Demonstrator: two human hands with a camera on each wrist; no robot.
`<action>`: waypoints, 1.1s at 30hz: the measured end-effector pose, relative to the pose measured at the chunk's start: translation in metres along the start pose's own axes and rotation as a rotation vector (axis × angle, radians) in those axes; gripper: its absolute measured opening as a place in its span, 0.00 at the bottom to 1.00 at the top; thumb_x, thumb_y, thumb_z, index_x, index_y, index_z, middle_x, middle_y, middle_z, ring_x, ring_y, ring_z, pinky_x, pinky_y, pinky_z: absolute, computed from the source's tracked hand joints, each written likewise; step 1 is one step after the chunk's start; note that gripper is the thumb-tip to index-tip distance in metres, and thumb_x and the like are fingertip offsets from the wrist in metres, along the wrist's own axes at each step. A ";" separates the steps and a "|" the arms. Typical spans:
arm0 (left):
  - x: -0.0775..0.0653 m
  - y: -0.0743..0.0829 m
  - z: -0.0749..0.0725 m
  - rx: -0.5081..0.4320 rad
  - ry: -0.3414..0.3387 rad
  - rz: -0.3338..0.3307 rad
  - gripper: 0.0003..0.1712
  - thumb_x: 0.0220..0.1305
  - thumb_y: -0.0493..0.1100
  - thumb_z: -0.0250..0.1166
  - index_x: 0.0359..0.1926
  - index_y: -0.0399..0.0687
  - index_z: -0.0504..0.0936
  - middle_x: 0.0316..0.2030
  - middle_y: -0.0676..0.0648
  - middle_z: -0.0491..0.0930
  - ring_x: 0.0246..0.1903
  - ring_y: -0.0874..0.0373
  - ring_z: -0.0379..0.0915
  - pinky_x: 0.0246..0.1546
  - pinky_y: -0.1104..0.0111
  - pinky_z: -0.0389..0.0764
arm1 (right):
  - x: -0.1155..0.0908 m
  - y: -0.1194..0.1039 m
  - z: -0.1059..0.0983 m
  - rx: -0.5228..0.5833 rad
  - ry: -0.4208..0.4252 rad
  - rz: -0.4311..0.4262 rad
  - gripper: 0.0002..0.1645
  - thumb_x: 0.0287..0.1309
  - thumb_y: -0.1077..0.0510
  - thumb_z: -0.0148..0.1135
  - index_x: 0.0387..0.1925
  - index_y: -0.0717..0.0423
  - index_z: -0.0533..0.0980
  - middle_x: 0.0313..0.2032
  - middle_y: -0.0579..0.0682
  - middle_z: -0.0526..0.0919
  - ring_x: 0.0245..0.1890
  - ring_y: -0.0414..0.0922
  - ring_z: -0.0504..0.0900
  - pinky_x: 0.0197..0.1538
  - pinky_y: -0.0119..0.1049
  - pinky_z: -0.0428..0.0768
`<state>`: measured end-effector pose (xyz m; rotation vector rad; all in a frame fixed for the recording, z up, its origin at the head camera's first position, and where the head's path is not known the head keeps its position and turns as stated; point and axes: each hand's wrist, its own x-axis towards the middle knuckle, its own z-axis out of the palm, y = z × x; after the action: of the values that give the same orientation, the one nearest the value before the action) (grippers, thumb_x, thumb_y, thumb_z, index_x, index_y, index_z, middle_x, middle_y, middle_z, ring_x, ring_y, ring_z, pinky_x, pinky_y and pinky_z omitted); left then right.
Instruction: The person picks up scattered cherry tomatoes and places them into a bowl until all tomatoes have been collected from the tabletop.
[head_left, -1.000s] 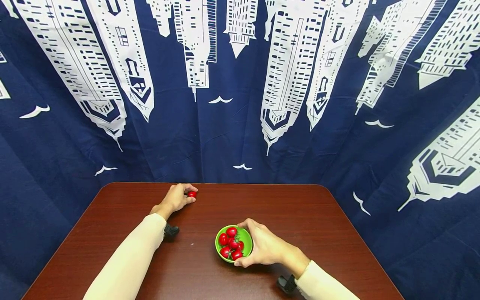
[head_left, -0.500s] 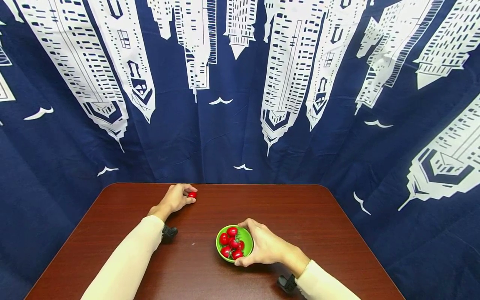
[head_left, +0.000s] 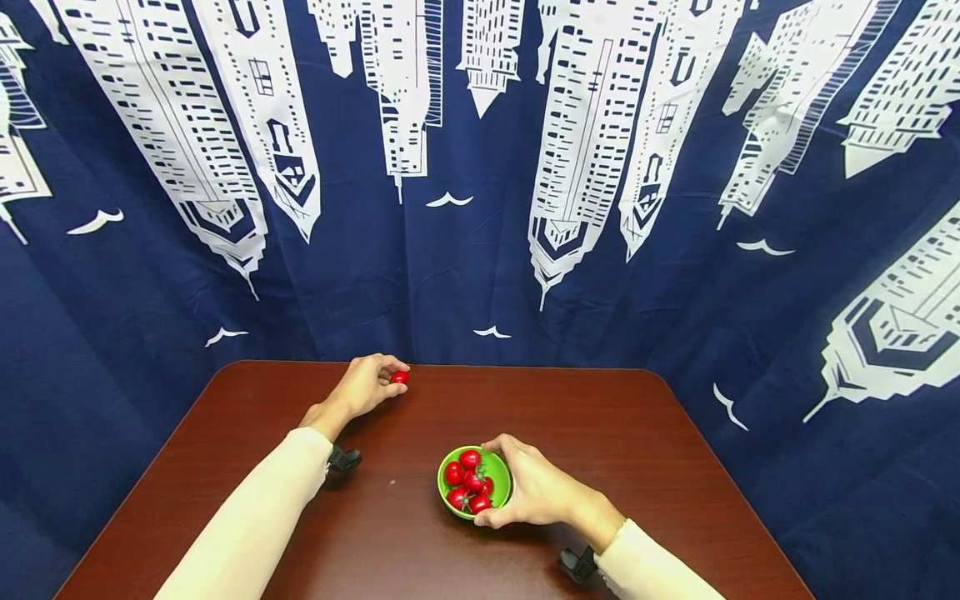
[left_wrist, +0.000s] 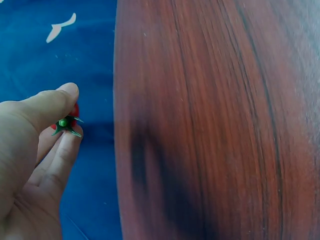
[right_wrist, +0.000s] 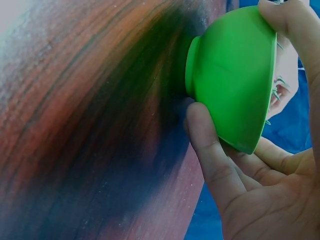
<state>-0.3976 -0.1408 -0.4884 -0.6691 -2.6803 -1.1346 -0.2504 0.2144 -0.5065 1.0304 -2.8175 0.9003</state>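
At the far left of the table, my left hand (head_left: 366,387) pinches a red cherry tomato (head_left: 400,377) between thumb and fingertips. The left wrist view shows the tomato's green stem end (left_wrist: 63,122) facing the camera, its red sides partly hidden by the fingers. Nearer to me, my right hand (head_left: 542,490) grips a small green bowl (head_left: 502,477) from its right side, thumb and fingers spread around it. Several red cherry tomatoes (head_left: 470,459) with green stems lie inside the bowl. In the right wrist view the bowl's outer wall (right_wrist: 232,75) and foot show, with one finger beneath the wall.
The brown wood-grain table (head_left: 585,417) has rounded far corners. Right behind its far edge hangs a dark blue curtain (head_left: 465,275) printed with white buildings and birds. A black wrist camera (head_left: 343,459) sits under the left wrist, another (head_left: 577,566) under the right.
My left hand has closed on the tomato and raised it slightly, moving a little up and right. The right hand and bowl stay in place; the head view has shifted slightly.
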 end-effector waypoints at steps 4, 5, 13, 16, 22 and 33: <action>-0.003 0.012 -0.001 -0.013 0.019 0.040 0.19 0.70 0.33 0.83 0.60 0.38 0.93 0.51 0.36 0.91 0.50 0.42 0.96 0.59 0.49 0.96 | 0.000 0.001 -0.002 0.010 0.001 0.002 0.57 0.47 0.38 0.95 0.69 0.61 0.76 0.65 0.54 0.88 0.59 0.47 0.91 0.62 0.35 0.91; -0.004 0.015 0.000 -0.022 0.021 0.048 0.19 0.70 0.33 0.83 0.60 0.38 0.93 0.50 0.36 0.90 0.50 0.42 0.96 0.58 0.50 0.96 | -0.001 0.001 -0.002 0.013 0.002 0.001 0.57 0.47 0.38 0.95 0.69 0.61 0.76 0.65 0.54 0.88 0.59 0.47 0.91 0.62 0.35 0.91; -0.016 0.031 0.005 -0.029 0.008 0.100 0.20 0.70 0.33 0.83 0.61 0.41 0.93 0.51 0.40 0.90 0.51 0.45 0.95 0.58 0.53 0.96 | -0.003 0.003 -0.001 0.018 -0.004 -0.002 0.59 0.48 0.37 0.96 0.71 0.61 0.76 0.65 0.53 0.89 0.60 0.47 0.91 0.64 0.36 0.90; -0.019 0.036 0.007 -0.024 0.005 0.135 0.20 0.69 0.33 0.84 0.60 0.41 0.94 0.49 0.41 0.90 0.50 0.47 0.95 0.56 0.54 0.97 | -0.004 0.003 -0.001 0.041 -0.014 0.004 0.59 0.50 0.37 0.95 0.73 0.60 0.75 0.65 0.51 0.89 0.59 0.45 0.90 0.63 0.36 0.90; -0.027 0.050 0.011 -0.021 0.001 0.218 0.20 0.67 0.33 0.85 0.59 0.40 0.94 0.48 0.43 0.90 0.47 0.49 0.94 0.54 0.57 0.97 | -0.007 0.003 -0.002 0.072 -0.019 0.010 0.59 0.53 0.36 0.94 0.75 0.59 0.75 0.64 0.50 0.90 0.59 0.42 0.90 0.62 0.35 0.90; -0.043 0.080 0.011 -0.022 -0.042 0.314 0.22 0.68 0.34 0.85 0.62 0.43 0.93 0.55 0.45 0.92 0.50 0.51 0.94 0.59 0.59 0.96 | -0.011 0.001 -0.005 0.175 -0.057 0.055 0.63 0.55 0.37 0.94 0.81 0.62 0.71 0.66 0.58 0.83 0.37 0.32 0.88 0.43 0.29 0.92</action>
<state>-0.3226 -0.0985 -0.4578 -1.0816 -2.4798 -1.0762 -0.2432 0.2237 -0.5054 1.0147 -2.8690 1.1589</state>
